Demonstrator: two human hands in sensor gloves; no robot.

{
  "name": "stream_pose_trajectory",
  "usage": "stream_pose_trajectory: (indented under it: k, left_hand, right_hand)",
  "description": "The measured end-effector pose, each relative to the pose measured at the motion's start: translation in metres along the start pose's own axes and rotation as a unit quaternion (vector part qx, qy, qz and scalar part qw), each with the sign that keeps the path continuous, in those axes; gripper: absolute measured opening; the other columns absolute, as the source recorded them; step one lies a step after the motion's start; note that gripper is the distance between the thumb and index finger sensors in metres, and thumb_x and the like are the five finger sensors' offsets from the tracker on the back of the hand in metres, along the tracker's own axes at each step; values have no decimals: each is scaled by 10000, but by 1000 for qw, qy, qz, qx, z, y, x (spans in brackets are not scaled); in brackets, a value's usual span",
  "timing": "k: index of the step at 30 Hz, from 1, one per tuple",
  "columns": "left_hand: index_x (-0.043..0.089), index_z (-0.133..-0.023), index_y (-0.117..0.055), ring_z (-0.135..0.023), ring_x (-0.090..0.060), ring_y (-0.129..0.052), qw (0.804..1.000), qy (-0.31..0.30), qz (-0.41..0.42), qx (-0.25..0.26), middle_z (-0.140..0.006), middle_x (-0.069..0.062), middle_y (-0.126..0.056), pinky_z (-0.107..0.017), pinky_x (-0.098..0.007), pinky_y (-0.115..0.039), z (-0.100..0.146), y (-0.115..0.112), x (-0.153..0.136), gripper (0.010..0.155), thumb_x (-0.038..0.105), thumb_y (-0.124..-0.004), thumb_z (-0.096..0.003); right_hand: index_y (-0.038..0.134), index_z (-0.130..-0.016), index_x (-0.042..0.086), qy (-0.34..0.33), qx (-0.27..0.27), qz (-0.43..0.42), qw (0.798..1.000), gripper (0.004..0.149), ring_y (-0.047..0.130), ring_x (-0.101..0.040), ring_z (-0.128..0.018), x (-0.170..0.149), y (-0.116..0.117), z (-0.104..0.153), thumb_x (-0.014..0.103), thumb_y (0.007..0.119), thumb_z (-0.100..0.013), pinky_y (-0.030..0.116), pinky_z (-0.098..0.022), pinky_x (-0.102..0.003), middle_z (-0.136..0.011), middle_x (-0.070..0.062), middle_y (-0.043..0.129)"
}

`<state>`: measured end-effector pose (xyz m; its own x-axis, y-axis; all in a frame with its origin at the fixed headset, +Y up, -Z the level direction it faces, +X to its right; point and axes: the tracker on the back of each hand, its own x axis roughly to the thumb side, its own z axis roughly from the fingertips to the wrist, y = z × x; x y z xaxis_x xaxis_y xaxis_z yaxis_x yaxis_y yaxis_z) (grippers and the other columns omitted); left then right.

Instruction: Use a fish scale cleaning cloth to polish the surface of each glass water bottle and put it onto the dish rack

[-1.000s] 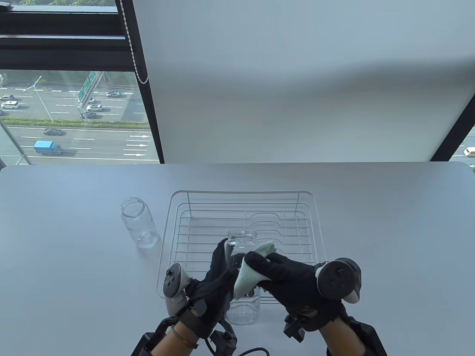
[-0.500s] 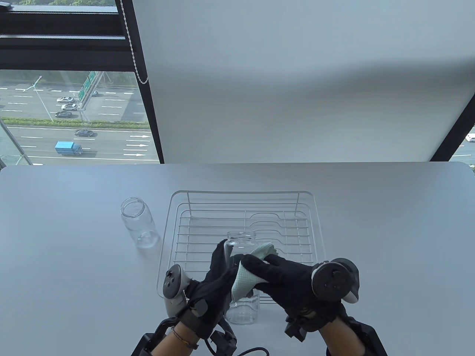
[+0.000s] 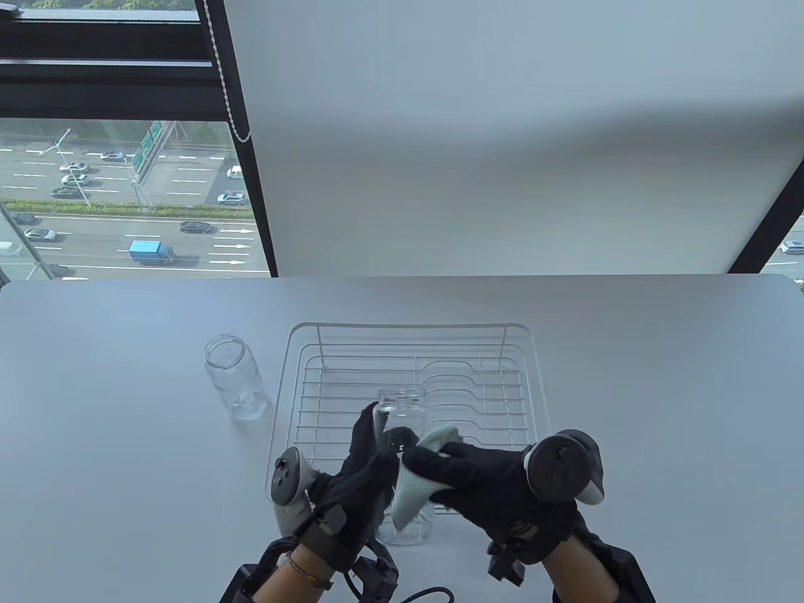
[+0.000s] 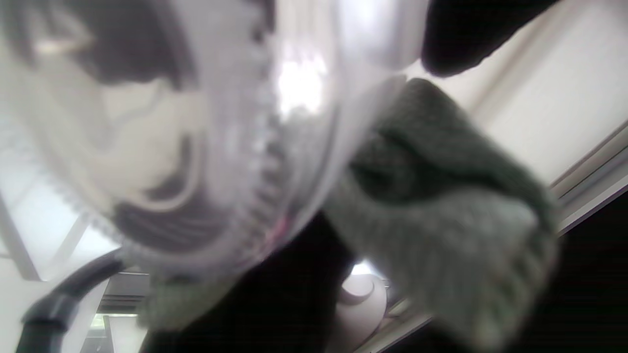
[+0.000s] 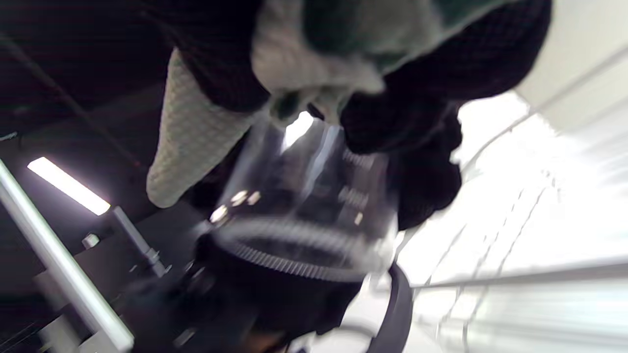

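Bottle (image 3: 402, 408) between both hands (cloth-wrapped)

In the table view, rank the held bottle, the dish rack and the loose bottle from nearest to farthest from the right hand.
1. Held bottle: under the right hand, which presses the cloth on it.
2. Dish rack: just beyond the hands.
3. Loose bottle: upright on the table, left of the rack.
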<state>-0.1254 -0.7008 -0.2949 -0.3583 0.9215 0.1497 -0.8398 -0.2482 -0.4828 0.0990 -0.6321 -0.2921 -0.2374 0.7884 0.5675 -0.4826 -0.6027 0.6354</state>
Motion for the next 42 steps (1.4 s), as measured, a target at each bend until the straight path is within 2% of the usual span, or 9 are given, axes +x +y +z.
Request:
stream_pose_trajectory:
  k: [4, 10, 17, 20, 22, 24, 31, 38, 42]
  left_hand:
    - [203, -1111, -71, -827, -520, -774, 1000, 10, -17, -15, -1101, -236, -357, -577, -643, -745, 2, -3, -1, 929, 624, -685, -554]
    - [202, -1107, -60, -828, -522, -776, 999, 12, -13, -51, -1098, -248, -349, -579, -648, -741, 0, -12, 0, 933, 620, -687, -555]
    - [204, -1117, -97, -823, -534, -773, 1000, -3, -24, -11, -1100, -243, -369, -573, -661, -732, 1, -2, 6, 923, 608, -702, -550]
    - [204, -1116, -95, -825, -532, -774, 1000, -7, -27, -12, -1100, -245, -367, -574, -659, -735, 1, -4, 9, 919, 606, -695, -548]
    - [197, -1110, -63, -844, -535, -757, 999, -5, -19, -41, -1104, -249, -337, -587, -660, -729, 0, -7, 10, 916, 598, -672, -555]
    - [193, -1107, -53, -850, -550, -741, 998, 3, -17, -64, -1104, -256, -320, -593, -672, -714, 0, -13, 9, 914, 580, -672, -558]
    - [191, -1108, -60, -847, -549, -745, 999, -7, -9, -31, -1104, -255, -324, -590, -670, -717, -1, -6, 12, 907, 580, -666, -556]
    - [177, -1090, -19, -887, -588, -676, 994, 31, -21, -100, -1107, -274, -256, -619, -699, -668, -4, -14, 7, 936, 524, -703, -552]
    - [165, -1091, -33, -865, -588, -701, 999, 12, 14, -29, -1097, -287, -286, -604, -689, -692, -4, -12, 6, 926, 522, -694, -550]
  right_hand:
    - [730, -960, 443, -7, 39, -39, 998, 463, 1007, -260, -404, -6, 1, -3, 407, 859, -517, 875, -293, -406, -619, -165, 919]
    - [639, -991, 504, -4, -300, 79, 951, 494, 982, -227, -495, 2, -12, 17, 461, 797, -525, 868, -365, -379, -721, -108, 877]
    - [704, -960, 455, 2, 59, -45, 997, 469, 994, -267, -432, -3, 5, -3, 404, 856, -519, 869, -315, -410, -654, -167, 888]
    - [693, -976, 452, -37, -19, -48, 998, 472, 992, -268, -423, -7, -3, 2, 412, 842, -530, 862, -312, -415, -635, -166, 898]
    - [658, -985, 485, -39, -212, -17, 976, 483, 973, -280, -503, -11, -11, 14, 421, 821, -535, 850, -374, -425, -722, -148, 872]
    - [597, -998, 534, -19, -295, 11, 955, 499, 950, -264, -575, -12, -12, 19, 455, 788, -543, 837, -432, -416, -793, -115, 842]
    - [659, -976, 482, -28, 8, -104, 994, 481, 979, -274, -466, -15, -3, 2, 410, 835, -534, 857, -346, -419, -683, -166, 868]
    - [605, -1002, 520, -16, -291, -24, 956, 501, 960, -253, -542, -24, -18, 23, 451, 790, -542, 847, -407, -405, -762, -117, 852]
    - [653, -974, 500, -36, -83, -55, 994, 488, 978, -244, -460, -20, -11, 14, 428, 830, -526, 861, -339, -394, -679, -137, 871]
